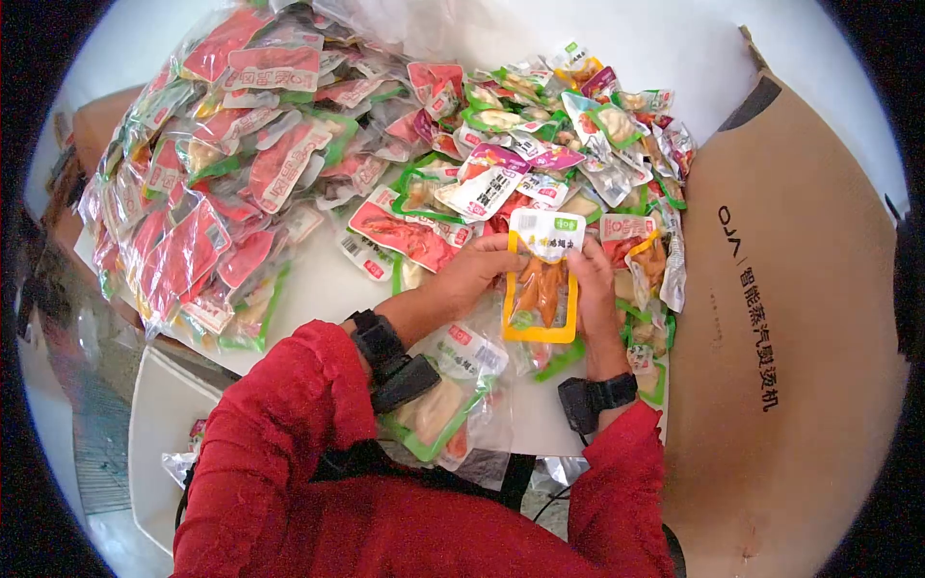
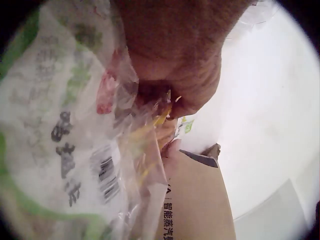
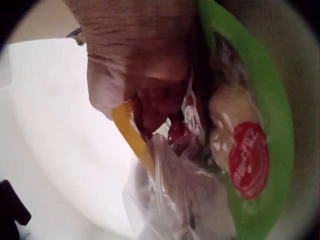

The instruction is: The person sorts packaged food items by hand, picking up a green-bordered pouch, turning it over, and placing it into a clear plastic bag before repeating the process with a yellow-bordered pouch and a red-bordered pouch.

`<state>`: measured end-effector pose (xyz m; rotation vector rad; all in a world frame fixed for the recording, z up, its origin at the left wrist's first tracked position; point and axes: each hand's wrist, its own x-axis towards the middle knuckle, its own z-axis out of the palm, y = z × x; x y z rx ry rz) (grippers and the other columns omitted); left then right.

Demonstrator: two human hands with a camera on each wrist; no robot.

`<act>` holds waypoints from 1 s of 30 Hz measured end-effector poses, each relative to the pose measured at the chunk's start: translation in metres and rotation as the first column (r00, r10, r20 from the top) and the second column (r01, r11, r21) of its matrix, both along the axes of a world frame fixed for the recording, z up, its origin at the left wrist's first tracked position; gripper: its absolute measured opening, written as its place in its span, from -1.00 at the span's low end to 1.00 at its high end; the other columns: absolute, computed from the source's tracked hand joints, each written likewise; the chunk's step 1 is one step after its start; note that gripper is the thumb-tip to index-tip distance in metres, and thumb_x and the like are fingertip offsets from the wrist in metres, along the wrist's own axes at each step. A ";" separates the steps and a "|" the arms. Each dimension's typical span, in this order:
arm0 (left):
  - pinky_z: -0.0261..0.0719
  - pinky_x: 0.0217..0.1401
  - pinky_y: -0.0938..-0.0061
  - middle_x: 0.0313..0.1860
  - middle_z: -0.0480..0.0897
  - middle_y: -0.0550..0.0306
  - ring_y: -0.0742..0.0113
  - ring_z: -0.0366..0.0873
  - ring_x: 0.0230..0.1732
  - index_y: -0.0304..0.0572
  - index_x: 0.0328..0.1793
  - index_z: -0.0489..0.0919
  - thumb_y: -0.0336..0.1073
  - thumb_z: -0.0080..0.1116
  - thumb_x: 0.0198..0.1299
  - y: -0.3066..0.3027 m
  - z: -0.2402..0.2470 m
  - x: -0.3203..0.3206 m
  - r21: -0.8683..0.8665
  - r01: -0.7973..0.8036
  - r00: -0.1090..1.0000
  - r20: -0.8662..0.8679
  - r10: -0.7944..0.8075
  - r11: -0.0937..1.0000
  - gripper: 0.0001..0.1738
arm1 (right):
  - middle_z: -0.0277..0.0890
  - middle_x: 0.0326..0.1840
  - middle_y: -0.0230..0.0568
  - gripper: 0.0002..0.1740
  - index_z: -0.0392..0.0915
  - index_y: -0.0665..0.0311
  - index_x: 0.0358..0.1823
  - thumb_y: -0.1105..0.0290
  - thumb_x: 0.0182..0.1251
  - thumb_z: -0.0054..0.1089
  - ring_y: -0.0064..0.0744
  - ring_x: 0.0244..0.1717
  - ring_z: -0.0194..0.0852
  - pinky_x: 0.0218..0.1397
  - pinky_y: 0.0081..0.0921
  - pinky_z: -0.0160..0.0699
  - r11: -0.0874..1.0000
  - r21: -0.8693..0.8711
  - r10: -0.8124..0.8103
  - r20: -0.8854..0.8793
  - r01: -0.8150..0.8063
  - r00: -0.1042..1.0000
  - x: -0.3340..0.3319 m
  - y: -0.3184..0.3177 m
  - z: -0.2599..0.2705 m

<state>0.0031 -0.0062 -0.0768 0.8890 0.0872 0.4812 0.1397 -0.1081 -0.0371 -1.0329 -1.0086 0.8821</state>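
A yellow-bordered food packet (image 1: 541, 306) with a clear window, brown meat pieces inside and a white top label is held upright between both hands. My left hand (image 1: 464, 279) pinches its left edge with the thumb across the front. At its upper right side, my right hand (image 1: 597, 289) grips the border. In the right wrist view, the packet's yellow edge (image 3: 131, 137) shows beneath the curled fingers, with clear plastic (image 3: 175, 195) below them. A green-bordered packet (image 1: 438, 400) in clear film lies under the left forearm, close to the table's front edge.
A large clear bag (image 1: 217, 183) full of red and green packets stands at the left. Loose mixed packets (image 1: 520, 125) pile up behind the hands. A tall cardboard box (image 1: 790, 289) borders the right side. A white bin (image 1: 159, 424) stands below left.
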 end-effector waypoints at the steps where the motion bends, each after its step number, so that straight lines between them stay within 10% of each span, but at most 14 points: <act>1: 0.46 -0.13 0.56 -0.20 0.56 0.17 0.45 0.51 -0.24 -0.26 -0.06 0.45 -0.39 0.01 0.08 -0.001 0.001 0.000 0.002 0.002 1.000 -0.011 -0.002 1.000 -0.73 | 0.42 -0.14 -0.29 -0.71 0.39 0.37 -0.10 0.35 0.21 -0.04 -0.56 -0.12 0.36 -0.04 -0.57 0.34 1.000 0.002 -0.002 -0.011 0.002 1.000 0.001 -0.001 -0.003; 10: 0.48 -0.08 0.49 -0.17 0.56 0.13 0.39 0.53 -0.19 -0.26 -0.04 0.44 -0.35 0.02 0.13 -0.011 0.014 -0.007 0.122 -0.022 0.986 -0.160 0.042 0.992 -0.73 | 0.43 -0.20 -0.34 -0.71 0.36 0.33 -0.06 0.40 0.20 -0.01 -0.62 -0.20 0.37 -0.11 -0.62 0.37 0.999 -0.023 -0.020 0.316 0.029 0.949 0.000 -0.005 -0.009; 30: 0.45 -0.34 0.63 -0.44 0.56 0.24 0.54 0.48 -0.45 -0.26 -0.27 0.52 -0.24 0.05 0.14 -0.012 0.024 -0.012 0.005 -0.072 0.986 -0.150 0.072 0.997 -0.78 | 0.43 -0.15 -0.30 -0.65 0.31 0.34 0.01 0.43 0.18 -0.01 -0.58 -0.13 0.37 -0.05 -0.57 0.37 0.997 -0.082 0.023 0.277 0.000 0.961 -0.008 -0.008 -0.003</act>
